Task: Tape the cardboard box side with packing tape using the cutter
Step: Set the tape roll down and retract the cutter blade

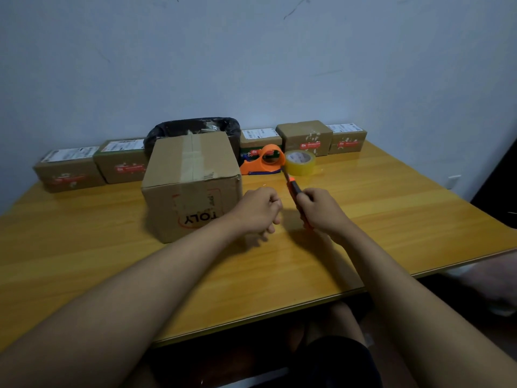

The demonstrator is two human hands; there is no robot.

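R hand (321, 210) grips orange cutter (292, 186); L hand (258, 211) curled by matte cardboard box (191, 186).

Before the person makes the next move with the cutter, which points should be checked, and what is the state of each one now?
1. Cutter held firmly in the right hand: ok.
2. Blade directed away from the left hand: ok, it points up and away toward the tape roll.
3. Left hand holding tape: cannot tell, the fingers are closed but no strip is visible.
4. Cardboard box standing flat on the table: ok.
5. Box within reach: ok, it stands just beside the left hand.
6. Side of the box already taped: cannot tell; tape is visible along the top seam only.
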